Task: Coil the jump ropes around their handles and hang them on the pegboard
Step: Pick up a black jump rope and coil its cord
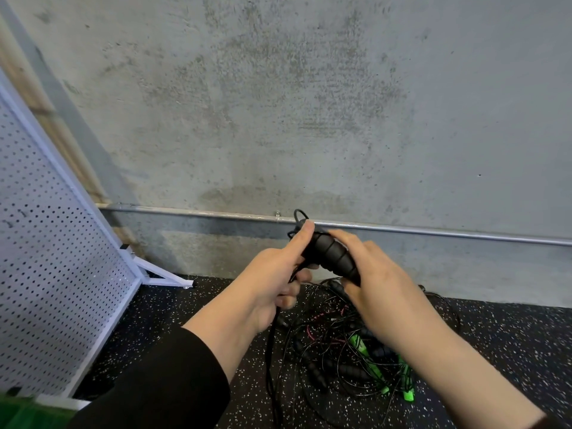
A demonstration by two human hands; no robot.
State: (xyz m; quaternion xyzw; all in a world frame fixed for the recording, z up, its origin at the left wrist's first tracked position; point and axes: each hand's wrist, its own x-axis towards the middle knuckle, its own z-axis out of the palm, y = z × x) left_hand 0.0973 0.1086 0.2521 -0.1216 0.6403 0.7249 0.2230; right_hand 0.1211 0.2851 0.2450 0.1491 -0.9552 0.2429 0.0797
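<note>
Black jump rope handles are held together in front of me, with thin black cord wound around them in several turns. My left hand grips the near end of the handles, thumb stretched up along them, and the loose cord hangs from this hand to the floor. My right hand holds the far side of the handles, fingers curled over them. A small loop of cord sticks up above my left thumb. The white pegboard stands tilted at the left.
A tangled pile of jump ropes with black and green handles and some red cord lies on the speckled black floor below my hands. A concrete wall with a metal pipe runs behind. The pegboard's white foot reaches onto the floor.
</note>
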